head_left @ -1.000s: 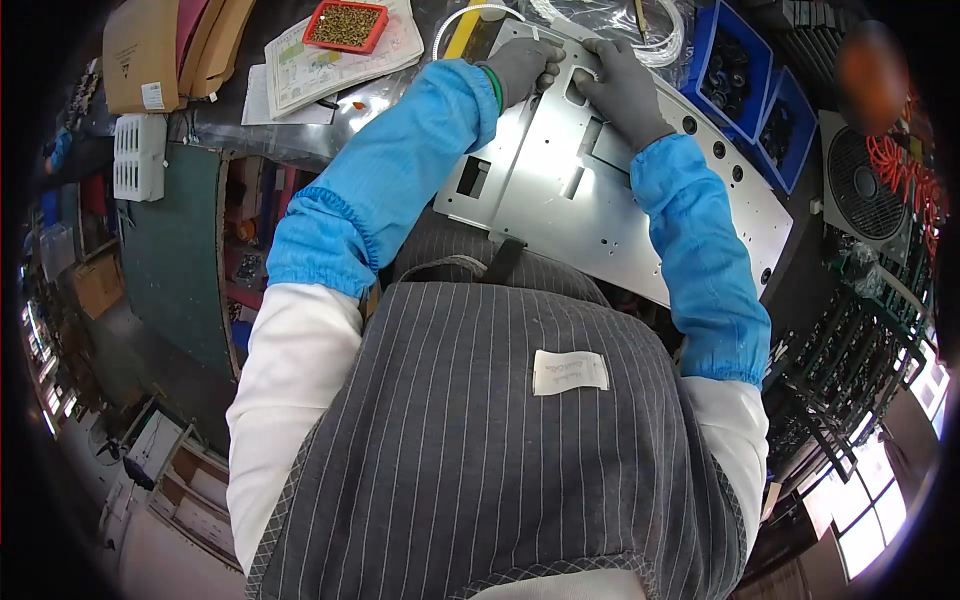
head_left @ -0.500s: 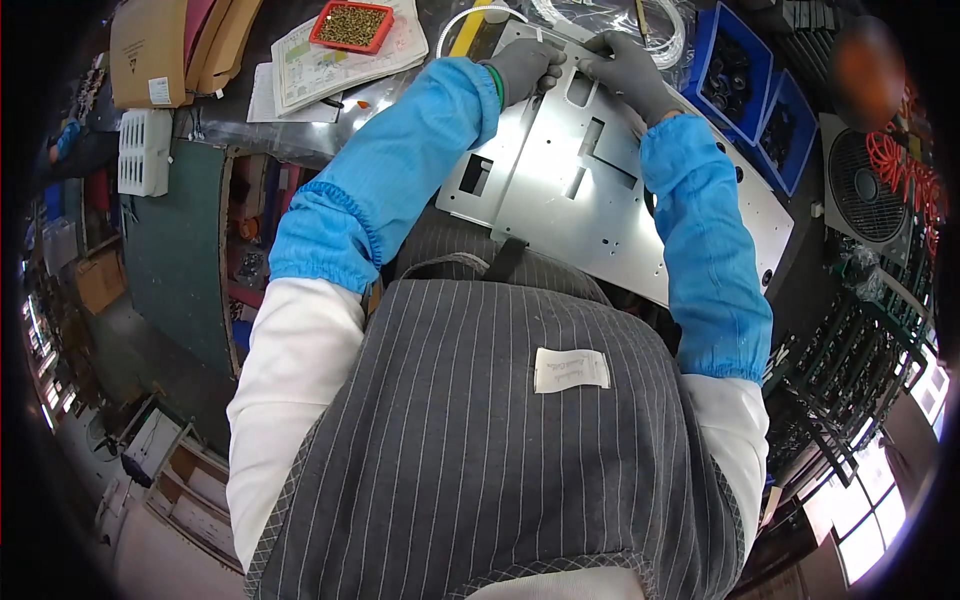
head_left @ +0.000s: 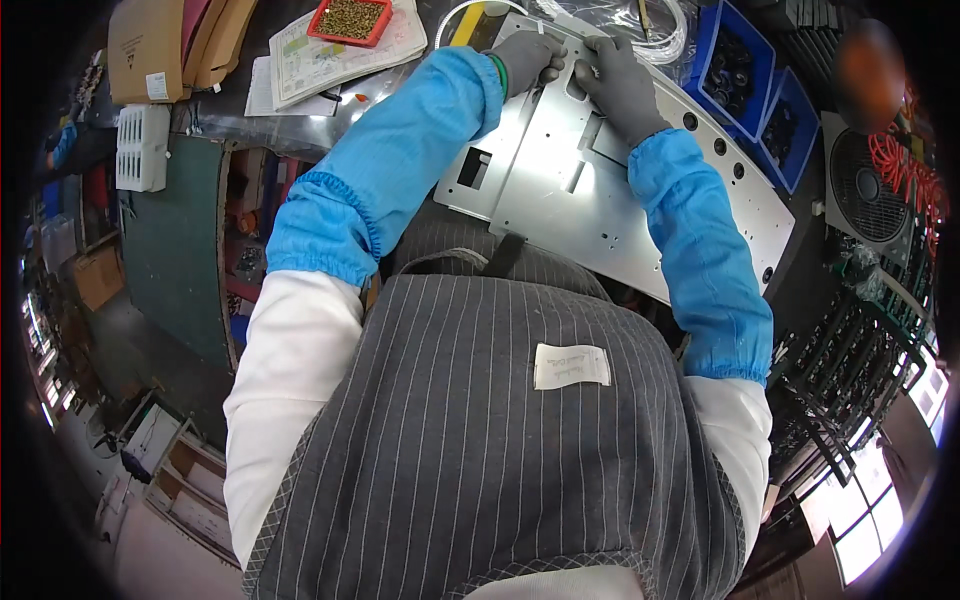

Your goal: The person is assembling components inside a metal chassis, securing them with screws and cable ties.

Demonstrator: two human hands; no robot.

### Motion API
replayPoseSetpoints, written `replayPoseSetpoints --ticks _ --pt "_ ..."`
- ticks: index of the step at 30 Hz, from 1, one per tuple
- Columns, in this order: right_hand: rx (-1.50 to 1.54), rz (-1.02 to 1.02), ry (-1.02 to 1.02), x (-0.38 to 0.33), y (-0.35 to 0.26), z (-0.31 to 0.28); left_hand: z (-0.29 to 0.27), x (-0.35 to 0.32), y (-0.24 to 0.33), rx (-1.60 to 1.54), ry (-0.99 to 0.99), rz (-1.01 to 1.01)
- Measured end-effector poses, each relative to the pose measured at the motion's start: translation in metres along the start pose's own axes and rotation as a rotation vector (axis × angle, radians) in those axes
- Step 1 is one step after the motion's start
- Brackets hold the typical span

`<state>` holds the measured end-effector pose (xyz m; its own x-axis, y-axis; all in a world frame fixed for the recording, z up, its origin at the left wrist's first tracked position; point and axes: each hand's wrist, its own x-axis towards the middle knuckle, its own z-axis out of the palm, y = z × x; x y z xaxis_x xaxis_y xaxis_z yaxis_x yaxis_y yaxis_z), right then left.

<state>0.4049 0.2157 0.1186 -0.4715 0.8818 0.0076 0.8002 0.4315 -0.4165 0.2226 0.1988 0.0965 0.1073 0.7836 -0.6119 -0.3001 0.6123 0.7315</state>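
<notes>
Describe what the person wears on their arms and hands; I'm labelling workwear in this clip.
Both hands wear dark grey knit gloves: left hand, right hand; the left cuff has a green edge. Bright blue elasticated oversleeves cover both forearms over white long sleeves.

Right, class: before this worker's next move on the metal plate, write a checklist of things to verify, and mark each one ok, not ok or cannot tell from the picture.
1. Both hands gloved: left hand and right hand wear grey gloves. Ok.
2. Both hands on the metal plate, at its far edge. Ok.
3. Plate lying flat on the bench: cannot tell; its near edge is hidden behind the person's body.
4. Small part between the fingertips: too small to make out. Cannot tell.
5. Red tray of small brass-coloured parts on the bench, left of the hands. Ok.
6. Blue sleeve covers on both forearms. Ok.
</notes>
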Motion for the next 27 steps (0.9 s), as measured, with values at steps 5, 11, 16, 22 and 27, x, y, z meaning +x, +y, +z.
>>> replayPoseSetpoints --ticks 5,11,16,22,27 --pt "0.011 0.0 0.044 0.0 0.004 0.005 0.001 0.01 -0.006 -0.197 0.02 -0.027" --pt "0.038 -0.007 0.033 -0.002 0.007 0.006 0.001 0.006 0.006 0.147 -0.031 0.009" --pt "0.116 -0.034 -0.025 0.003 0.014 -0.001 0.004 0.001 0.01 0.201 0.017 -0.026" --pt "-0.048 -0.053 -0.004 0.005 0.008 0.004 0.004 0.005 0.006 0.178 -0.002 -0.003" --pt "-0.083 0.016 -0.025 0.0 -0.002 0.007 0.001 0.006 -0.003 0.076 0.016 0.04"
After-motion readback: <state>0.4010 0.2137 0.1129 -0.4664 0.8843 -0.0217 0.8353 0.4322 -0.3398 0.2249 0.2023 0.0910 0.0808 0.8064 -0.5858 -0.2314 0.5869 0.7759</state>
